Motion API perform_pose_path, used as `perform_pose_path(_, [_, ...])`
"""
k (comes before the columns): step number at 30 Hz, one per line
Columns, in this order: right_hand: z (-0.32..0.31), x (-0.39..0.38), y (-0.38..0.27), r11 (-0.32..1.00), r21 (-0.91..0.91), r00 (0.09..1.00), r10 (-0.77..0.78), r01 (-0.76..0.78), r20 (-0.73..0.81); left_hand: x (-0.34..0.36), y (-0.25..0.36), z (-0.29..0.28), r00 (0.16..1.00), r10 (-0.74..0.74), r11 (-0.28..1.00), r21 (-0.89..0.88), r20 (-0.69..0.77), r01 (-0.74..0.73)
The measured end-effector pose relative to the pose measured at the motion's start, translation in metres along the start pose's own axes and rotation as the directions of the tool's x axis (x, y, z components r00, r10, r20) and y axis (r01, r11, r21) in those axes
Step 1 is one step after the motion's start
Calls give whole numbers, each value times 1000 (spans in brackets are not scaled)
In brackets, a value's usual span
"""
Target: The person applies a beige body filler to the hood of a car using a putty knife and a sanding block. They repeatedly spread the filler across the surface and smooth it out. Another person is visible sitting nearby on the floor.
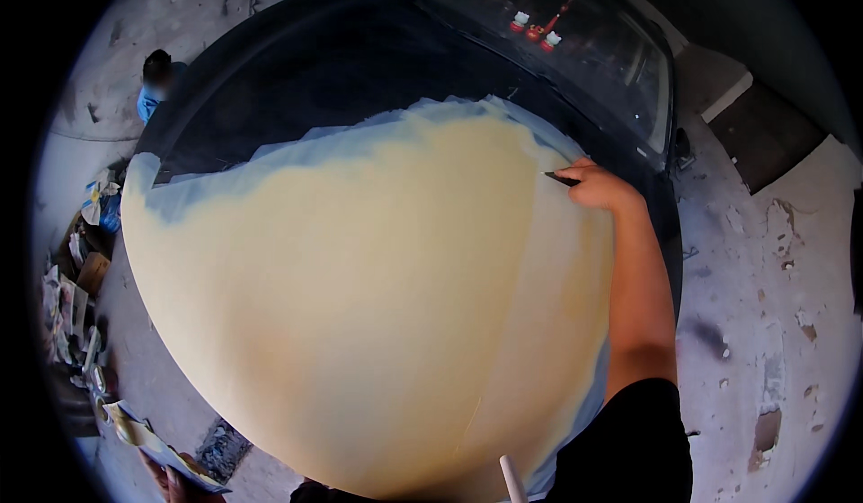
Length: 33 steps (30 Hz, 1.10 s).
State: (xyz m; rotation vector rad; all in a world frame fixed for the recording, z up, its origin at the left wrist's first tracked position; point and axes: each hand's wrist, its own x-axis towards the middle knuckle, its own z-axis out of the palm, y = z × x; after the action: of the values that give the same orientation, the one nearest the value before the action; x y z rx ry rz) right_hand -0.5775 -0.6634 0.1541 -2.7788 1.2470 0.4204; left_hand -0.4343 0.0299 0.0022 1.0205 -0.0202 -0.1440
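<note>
A dark car hood (297,62) is largely coated in cream-yellow putty (387,260), with thin bluish smears along its ragged upper edge. My right hand (596,186) reaches over the hood's right side. Its fingers are closed on a dark putty spreader (561,178), seen nearly edge-on at the coat's upper right, close to the windshield. At the lower left, my left hand (171,483) grips a flat putty board (162,449) with yellowish putty on it, held off the hood's front edge. Part of that hand is cut off by the picture's dark rim.
Behind the windshield (575,53) stand small red-and-white ornaments (537,32). Another person in blue (151,98) is beyond the hood's far left. Boxes and litter (85,278) are piled along the left. A white rod-shaped thing (512,479) juts up at the bottom. A dark mat (764,139) lies right.
</note>
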Motion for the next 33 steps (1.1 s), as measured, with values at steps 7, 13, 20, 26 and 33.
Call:
perform_pose_path(7, [-11,47,-10,950,140,939,301,-280,-165,-3,0,9,1000,-18,1000,-9,-24,18])
perform_pose_path(13, [-2,74,-43,979,80,979,194,-189,-58,-6,6,-4,1000,-16,999,34,24,15])
perform_pose_path(20, [12,28,-46,999,43,999,4,-2,-52,-1,3,-2,999,-3,1000,-20,53,4])
perform_pose_path(26, [2,-13,-23,999,-10,998,-50,51,46,1,5,-2,994,-18,994,-104,108,29])
perform_pose_path(33, [-19,56,-25,978,81,975,198,-190,-103,-3,3,0,998,-2,997,-75,56,6])
